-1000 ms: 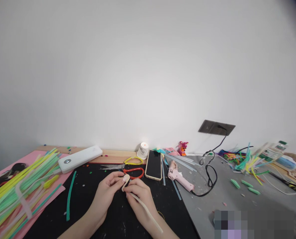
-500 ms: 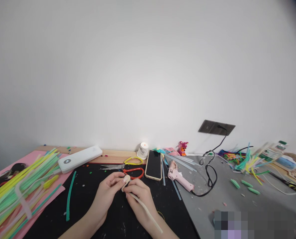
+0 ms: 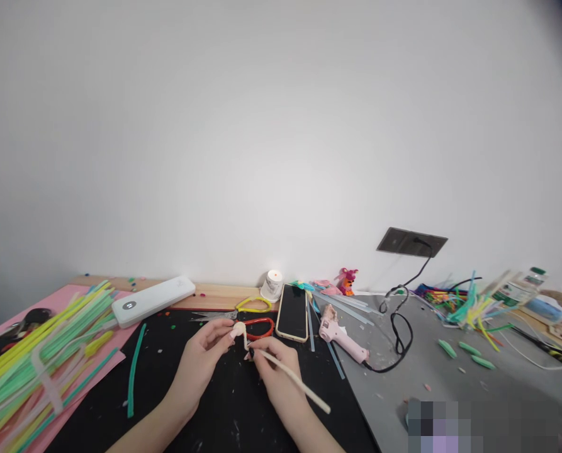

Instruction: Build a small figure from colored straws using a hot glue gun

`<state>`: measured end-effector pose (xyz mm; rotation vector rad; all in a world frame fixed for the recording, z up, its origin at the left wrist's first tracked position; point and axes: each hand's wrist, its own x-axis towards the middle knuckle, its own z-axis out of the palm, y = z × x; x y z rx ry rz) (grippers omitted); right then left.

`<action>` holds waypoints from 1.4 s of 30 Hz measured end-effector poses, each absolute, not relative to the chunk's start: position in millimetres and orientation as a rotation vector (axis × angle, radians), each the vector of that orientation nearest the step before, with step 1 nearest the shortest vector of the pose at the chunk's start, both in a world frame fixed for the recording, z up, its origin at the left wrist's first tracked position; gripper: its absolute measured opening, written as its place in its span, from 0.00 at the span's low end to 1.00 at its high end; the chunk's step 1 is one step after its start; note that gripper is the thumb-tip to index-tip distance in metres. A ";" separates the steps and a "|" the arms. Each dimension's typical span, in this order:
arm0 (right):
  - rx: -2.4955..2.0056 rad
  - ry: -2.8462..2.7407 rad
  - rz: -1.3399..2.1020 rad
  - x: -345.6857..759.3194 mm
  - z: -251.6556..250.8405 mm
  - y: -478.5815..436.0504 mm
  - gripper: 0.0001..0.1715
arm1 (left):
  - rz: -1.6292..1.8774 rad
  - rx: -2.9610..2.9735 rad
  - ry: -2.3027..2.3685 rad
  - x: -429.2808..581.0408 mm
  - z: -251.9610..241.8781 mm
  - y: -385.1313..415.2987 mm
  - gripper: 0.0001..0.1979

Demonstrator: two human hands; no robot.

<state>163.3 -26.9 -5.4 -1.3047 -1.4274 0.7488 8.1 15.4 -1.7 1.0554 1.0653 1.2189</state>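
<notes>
One cream stem (image 3: 304, 387), held over the black mat (image 3: 226, 412): far end coiled and pinched in the fingers of the left hand (image 3: 198, 360); middle gripped by the right hand (image 3: 277, 372); tail, toward near right, not yet coiled.

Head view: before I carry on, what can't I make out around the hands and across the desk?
- Cream strip, head view: the left hand covers part of its coiled end; the right hand hides the stretch it pinches.
- Scissors, head view: part of the red handle is behind the coiled end.
- White device, head view: display too small to read.
- Bottle, head view: label too small and blurred.
- Lower right, head view: a pixelated patch conceals what's there.
</notes>
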 end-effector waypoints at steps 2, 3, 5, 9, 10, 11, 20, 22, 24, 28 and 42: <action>-1.308 -1.312 0.828 164.7 -6.5 -24.7 0.08 | 1.204 1.077 1.065 7.1 -2.2 16.0 0.17; -1.292 -1.258 0.857 165.4 -6.7 -23.6 0.07 | 1.196 1.086 1.061 6.8 -2.4 16.0 0.17; -1.249 -1.166 0.910 166.6 -6.5 -21.9 0.06 | 1.173 1.107 1.054 6.3 -2.6 15.4 0.17; -1.206 -1.081 0.923 169.1 -4.8 -20.9 0.09 | 1.111 1.153 1.034 6.6 -1.3 13.8 0.18; -1.201 -1.081 0.907 169.6 -4.3 -21.0 0.09 | 1.105 1.159 1.028 6.8 -0.5 13.5 0.19; -1.195 -1.083 0.893 170.1 -4.0 -21.2 0.09 | 1.103 1.161 1.024 7.2 0.6 13.2 0.21; -1.194 -1.125 0.841 171.6 -4.7 -20.9 0.09 | 1.121 1.087 1.072 8.2 9.1 12.7 0.31; -1.206 -1.133 0.838 172.4 -5.0 -20.9 0.10 | 1.113 1.093 1.071 7.8 7.4 13.8 0.30; -1.219 -1.140 0.842 173.1 -4.8 -21.1 0.10 | 1.101 1.113 1.061 7.1 4.3 15.5 0.28; -1.245 -1.159 0.816 174.2 -4.1 -21.5 0.10 | 1.061 1.163 1.069 4.9 -3.2 18.6 0.26; -1.238 -1.198 0.769 175.5 -6.3 -21.1 0.08 | 1.014 1.286 1.132 1.3 -2.3 14.9 0.27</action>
